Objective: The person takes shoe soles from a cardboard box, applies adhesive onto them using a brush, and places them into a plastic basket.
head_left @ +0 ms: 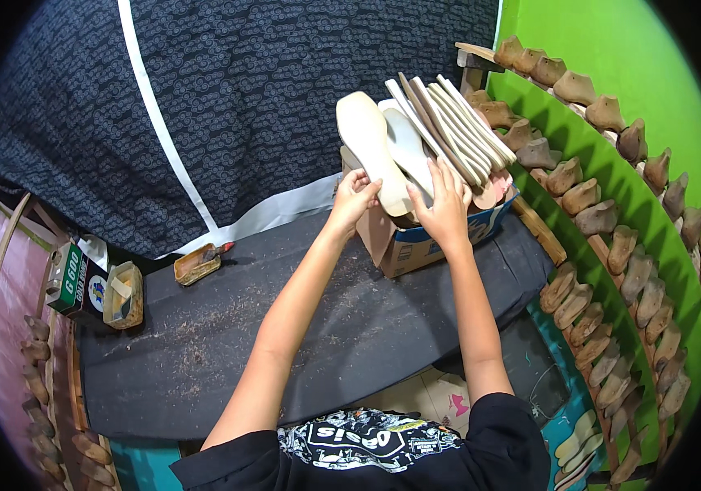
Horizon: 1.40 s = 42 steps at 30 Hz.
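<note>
A cardboard box point(406, 255) with blue edging stands on the right part of the dark-covered table, filled with shoe soles. One cream shoe sole point(360, 123) lies tilted at its left side, and my left hand point(355, 200) pinches its left edge between thumb and curled fingers. Beside it leans a paler sole point(404, 137), partly covered. My right hand point(447, 204) rests over the lower ends of the soles with its fingers stretched out. To its upper right, several cream and brown soles point(457, 123) stand on edge in a close row.
Small shavings lie scattered over the dark table cover point(228, 360). A shallow tray point(198, 264) sits at the back edge; a green-and-black tin point(76, 282) and a cut-open container point(125, 296) stand left. Wooden shoe lasts point(600, 217) line racks on the right wall.
</note>
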Each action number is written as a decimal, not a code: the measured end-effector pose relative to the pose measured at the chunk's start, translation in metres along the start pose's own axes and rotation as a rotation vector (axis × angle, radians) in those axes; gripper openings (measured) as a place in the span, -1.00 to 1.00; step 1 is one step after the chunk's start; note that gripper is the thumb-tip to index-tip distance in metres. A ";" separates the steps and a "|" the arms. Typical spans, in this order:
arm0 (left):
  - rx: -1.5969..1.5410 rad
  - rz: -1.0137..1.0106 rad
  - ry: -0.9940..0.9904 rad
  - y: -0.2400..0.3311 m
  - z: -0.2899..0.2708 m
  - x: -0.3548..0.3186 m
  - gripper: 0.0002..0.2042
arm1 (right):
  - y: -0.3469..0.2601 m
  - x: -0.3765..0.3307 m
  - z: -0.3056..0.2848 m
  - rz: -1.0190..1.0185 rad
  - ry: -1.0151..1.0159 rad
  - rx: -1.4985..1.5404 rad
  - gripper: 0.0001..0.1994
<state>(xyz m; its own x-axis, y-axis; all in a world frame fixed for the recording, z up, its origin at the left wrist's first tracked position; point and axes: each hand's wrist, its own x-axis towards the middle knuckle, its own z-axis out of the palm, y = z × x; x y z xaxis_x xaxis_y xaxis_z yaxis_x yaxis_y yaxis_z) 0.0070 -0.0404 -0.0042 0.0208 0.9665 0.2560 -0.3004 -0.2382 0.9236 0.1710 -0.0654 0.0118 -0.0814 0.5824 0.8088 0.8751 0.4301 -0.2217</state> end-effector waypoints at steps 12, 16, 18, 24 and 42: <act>0.011 0.018 0.067 0.029 -0.091 -0.089 -0.65 | -0.091 -0.044 0.051 0.375 -0.413 1.374 -0.75; 0.054 0.029 0.178 0.027 -0.138 -0.125 -0.63 | -0.127 -0.060 0.074 0.388 -0.566 1.432 -0.79; 0.084 0.015 0.259 0.030 -0.163 -0.144 -0.60 | -0.140 -0.072 0.086 0.349 -0.599 1.370 -0.80; -0.301 0.047 0.537 0.043 -0.250 -0.205 -0.46 | -0.175 -0.105 0.103 0.009 -0.545 1.090 -0.85; -0.446 -0.298 0.504 0.005 -0.371 -0.304 -0.68 | -0.209 -0.153 0.107 -0.747 -0.627 0.826 -0.85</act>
<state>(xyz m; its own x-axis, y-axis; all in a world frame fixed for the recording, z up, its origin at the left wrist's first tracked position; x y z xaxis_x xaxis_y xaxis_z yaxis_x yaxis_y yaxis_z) -0.3546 -0.2999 -0.1834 -0.2462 0.9366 -0.2494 -0.7119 -0.0002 0.7023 -0.0505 -0.1709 -0.1240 -0.8306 0.1416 0.5386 -0.0178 0.9599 -0.2798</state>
